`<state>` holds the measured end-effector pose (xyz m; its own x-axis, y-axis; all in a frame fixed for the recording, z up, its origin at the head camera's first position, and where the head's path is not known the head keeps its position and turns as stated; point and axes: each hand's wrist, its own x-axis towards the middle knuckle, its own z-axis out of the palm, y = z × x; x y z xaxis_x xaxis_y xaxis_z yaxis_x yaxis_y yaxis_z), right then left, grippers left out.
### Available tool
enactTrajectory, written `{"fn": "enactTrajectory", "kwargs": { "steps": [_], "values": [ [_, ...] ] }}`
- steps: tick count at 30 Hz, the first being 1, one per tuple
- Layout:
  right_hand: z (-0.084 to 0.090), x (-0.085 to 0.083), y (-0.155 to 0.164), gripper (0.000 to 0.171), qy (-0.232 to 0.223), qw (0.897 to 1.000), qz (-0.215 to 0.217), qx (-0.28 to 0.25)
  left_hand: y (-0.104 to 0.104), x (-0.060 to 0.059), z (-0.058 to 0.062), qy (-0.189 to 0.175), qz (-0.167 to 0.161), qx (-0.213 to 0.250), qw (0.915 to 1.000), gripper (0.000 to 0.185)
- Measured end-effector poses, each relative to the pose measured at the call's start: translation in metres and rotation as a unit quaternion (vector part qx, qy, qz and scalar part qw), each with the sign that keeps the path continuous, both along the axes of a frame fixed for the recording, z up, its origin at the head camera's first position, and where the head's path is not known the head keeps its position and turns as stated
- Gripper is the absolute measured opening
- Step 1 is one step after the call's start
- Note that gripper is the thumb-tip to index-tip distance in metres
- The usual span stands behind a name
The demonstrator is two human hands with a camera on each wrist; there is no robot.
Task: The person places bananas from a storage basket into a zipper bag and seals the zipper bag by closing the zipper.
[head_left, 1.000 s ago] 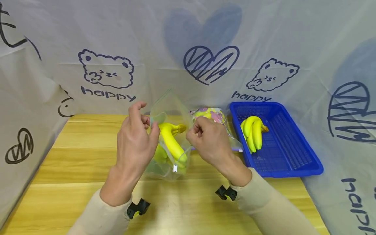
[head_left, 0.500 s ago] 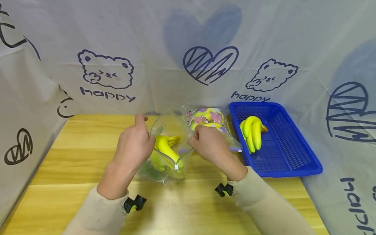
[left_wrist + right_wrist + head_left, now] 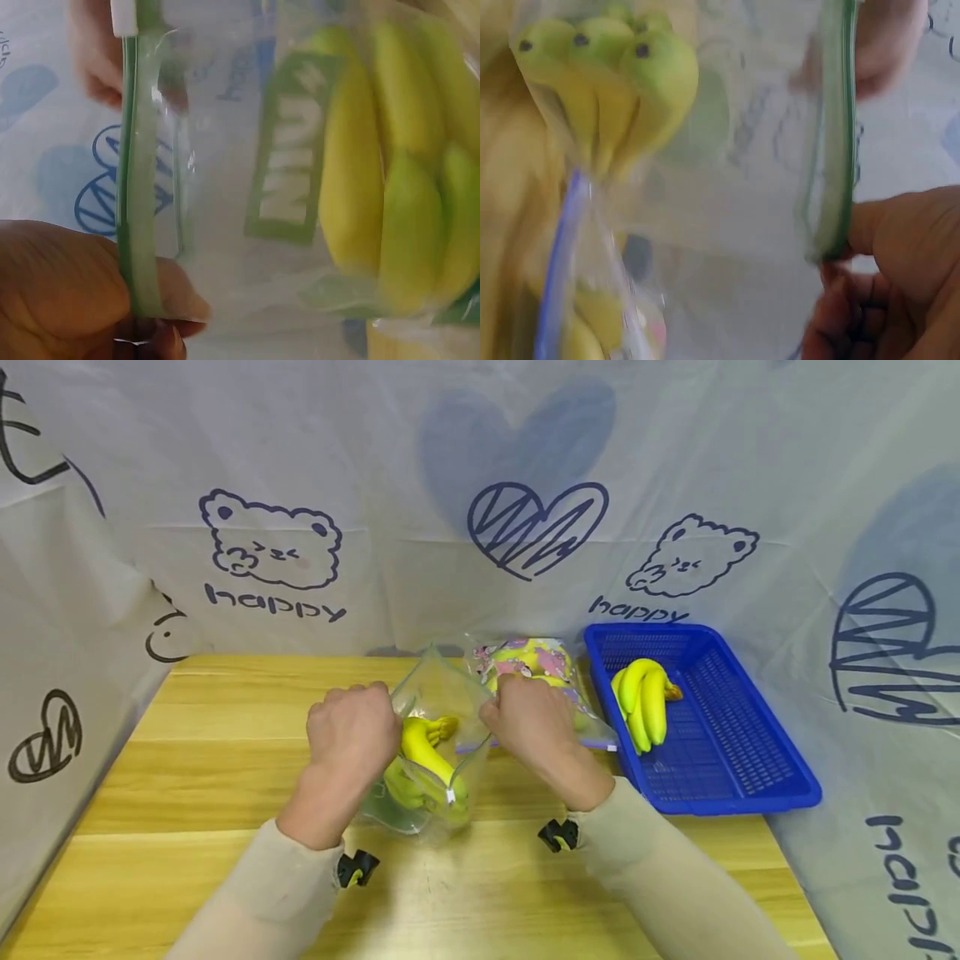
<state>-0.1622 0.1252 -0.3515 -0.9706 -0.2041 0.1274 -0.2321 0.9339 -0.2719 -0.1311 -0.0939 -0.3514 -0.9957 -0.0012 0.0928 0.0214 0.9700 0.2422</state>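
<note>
A clear zip bag with a green zip edge stands mouth up between the two hands, its top spread open. Inside it lies a bunch of bananas, yellow with greenish tips. My left hand pinches the left side of the bag's mouth; in the left wrist view the thumb and fingers clasp the green zip edge. On the opposite side my right hand pinches the other corner of the rim, as the right wrist view confirms. A white slider sits on the near end of the zip.
Behind the right hand lies a second, patterned zip bag with bananas in it and a purple zip. At the right stands a blue plastic basket holding another bunch of bananas. A printed cloth hangs behind the wooden table.
The left hand, its fingers spread beside the bag one second ago, now grips the rim. The bag and the bananas in it sit lower, and the right hand keeps its pinch.
</note>
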Motion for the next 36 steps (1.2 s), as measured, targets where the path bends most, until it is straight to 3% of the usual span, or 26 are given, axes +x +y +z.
{"fn": "enactTrajectory", "kwargs": {
  "steps": [3,5,8,11,14,22,27,32,36],
  "values": [
    [-0.001,-0.003,0.005,0.031,0.026,0.999,-0.028,0.035,-0.002,0.003,0.002,-0.009,0.008,-0.011,0.9999,0.015],
    [-0.001,-0.002,0.006,0.030,0.015,0.999,-0.031,0.036,-0.001,0.004,0.002,-0.001,0.006,-0.016,0.9999,0.013],
    [-0.002,0.002,0.003,0.024,-0.014,1.000,-0.014,0.009,0.004,0.005,-0.002,0.052,-0.016,-0.015,0.9984,0.011],
    [-0.002,0.006,0.000,0.017,-0.021,1.000,0.000,-0.016,0.009,0.005,-0.008,0.126,-0.040,-0.018,0.9910,0.013],
    [-0.004,0.008,-0.001,0.015,-0.012,1.000,0.006,-0.024,0.010,0.004,-0.014,0.162,-0.053,-0.019,0.9851,0.017],
    [-0.003,0.003,0.007,0.015,0.017,1.000,-0.012,-0.009,0.004,0.004,-0.007,0.099,-0.017,0.011,0.9949,0.019],
    [-0.002,0.002,0.007,0.017,-0.003,1.000,0.005,-0.007,0.001,0.006,-0.002,0.057,-0.018,0.050,0.9970,0.018],
    [-0.004,-0.001,0.010,0.018,0.024,1.000,-0.004,0.006,-0.003,0.009,-0.001,0.059,-0.013,0.069,0.9958,0.018],
    [-0.005,-0.001,0.011,0.017,0.013,1.000,0.000,0.001,-0.001,0.010,0.000,0.057,-0.020,0.081,0.9948,0.020]
  ]
}}
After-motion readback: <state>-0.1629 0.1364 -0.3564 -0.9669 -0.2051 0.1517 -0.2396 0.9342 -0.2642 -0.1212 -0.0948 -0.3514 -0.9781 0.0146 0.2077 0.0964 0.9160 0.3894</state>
